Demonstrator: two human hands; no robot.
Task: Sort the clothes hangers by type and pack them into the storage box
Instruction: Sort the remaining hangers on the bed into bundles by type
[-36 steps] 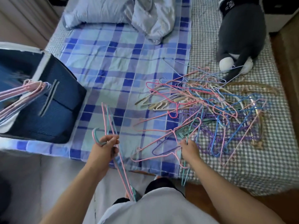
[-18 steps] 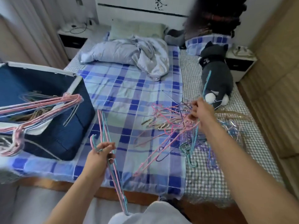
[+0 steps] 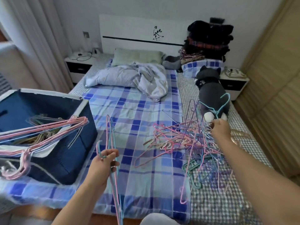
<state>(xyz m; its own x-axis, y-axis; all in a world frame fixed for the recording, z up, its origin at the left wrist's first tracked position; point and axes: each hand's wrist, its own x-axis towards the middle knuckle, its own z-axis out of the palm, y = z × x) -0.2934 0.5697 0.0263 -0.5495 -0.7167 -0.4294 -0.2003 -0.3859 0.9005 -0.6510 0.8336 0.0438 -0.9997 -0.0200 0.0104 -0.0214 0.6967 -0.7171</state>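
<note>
Right hand (image 3: 220, 130) has lifted its pinched teal hanger (image 3: 223, 106) higher; left hand (image 3: 102, 166) still grips its bundle (image 3: 112, 143).

A bare stretch of blue plaid sheet (image 3: 129, 111) is left between the storage box (image 3: 78, 153) at the left and the tangled hanger pile (image 3: 191, 140) at the right, while the far side is closed off by a crumpled duvet (image 3: 142, 78) and a plush cat (image 3: 209, 88)
</note>
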